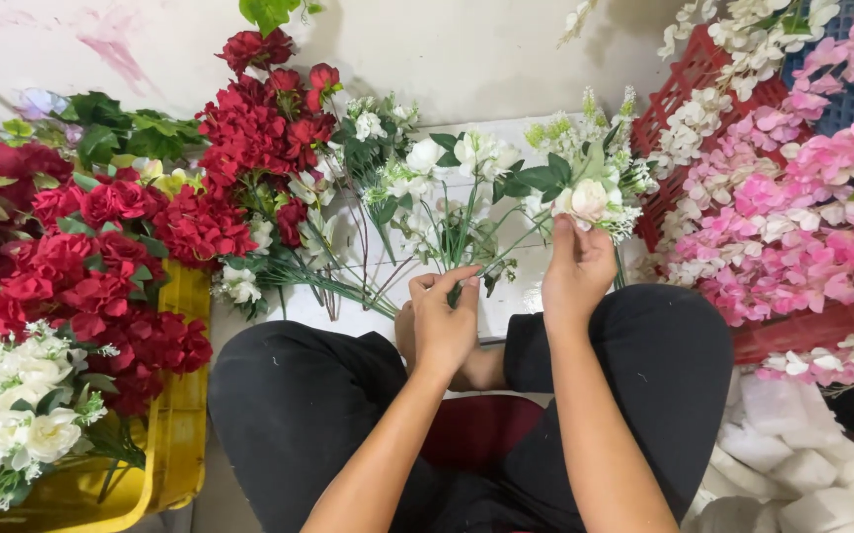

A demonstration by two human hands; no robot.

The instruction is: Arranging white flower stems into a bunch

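Note:
I sit cross-legged in black trousers, both arms stretched forward. My left hand [444,318] is closed around the gathered green stems [466,252] of a white artificial flower bunch. My right hand [577,265] pinches just under a cream rose head [586,200] on the right side of that bunch. The bunch fans upward into white blooms and green leaves [476,158] over a white sheet on the floor.
A yellow crate [182,395] at left holds red roses [101,266] and white bouquets [12,415]. More red flowers [259,128] lie ahead. Pink and white blossom sprays [802,207] fill red crates at right. White foam blocks [782,454] sit by my right knee.

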